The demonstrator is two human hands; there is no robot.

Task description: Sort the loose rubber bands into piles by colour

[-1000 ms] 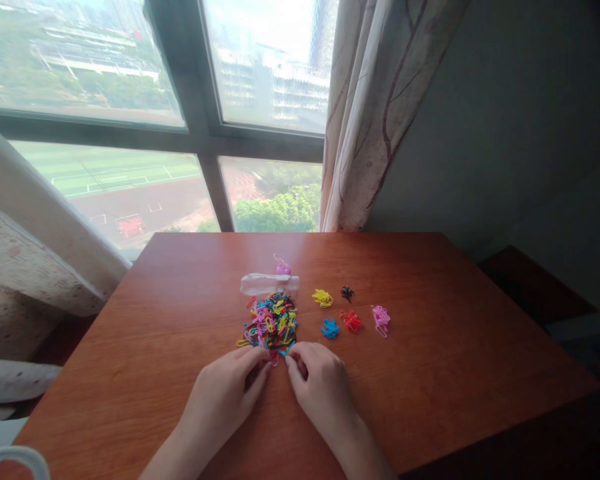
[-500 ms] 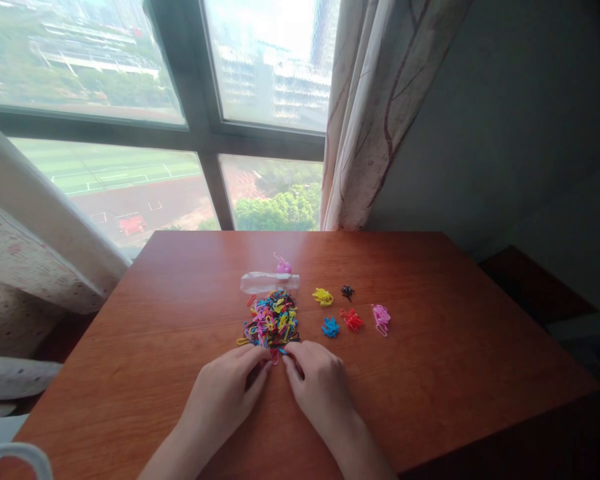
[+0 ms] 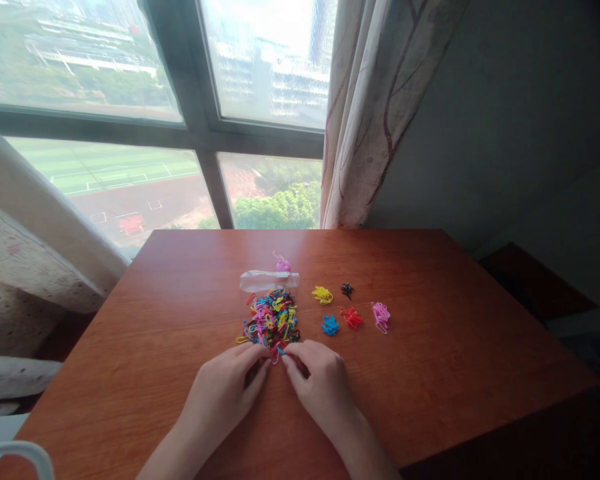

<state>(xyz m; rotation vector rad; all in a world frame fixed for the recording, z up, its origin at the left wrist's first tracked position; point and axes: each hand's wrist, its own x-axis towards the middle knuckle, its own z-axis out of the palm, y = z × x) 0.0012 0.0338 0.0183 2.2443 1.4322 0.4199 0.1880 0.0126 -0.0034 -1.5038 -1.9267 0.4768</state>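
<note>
A mixed pile of small, thin coloured loops lies on the table; whether they are rubber bands or paper clips is hard to tell. My right hand pinches a small blue loop at the pile's near edge. Beside it, my left hand has thumb and forefinger closed at the same edge, and what lies between those fingertips is hidden. A pink loop shows between both hands.
Right of the pile sit little heaps: yellow, black, blue, red and pink. Behind the pile lie a clear plastic bottle and a pink cap. A window and curtains border the table's far side.
The blue loop in my right fingertips has tilted slightly. My hands stay almost in place, and the heaps are unchanged.
</note>
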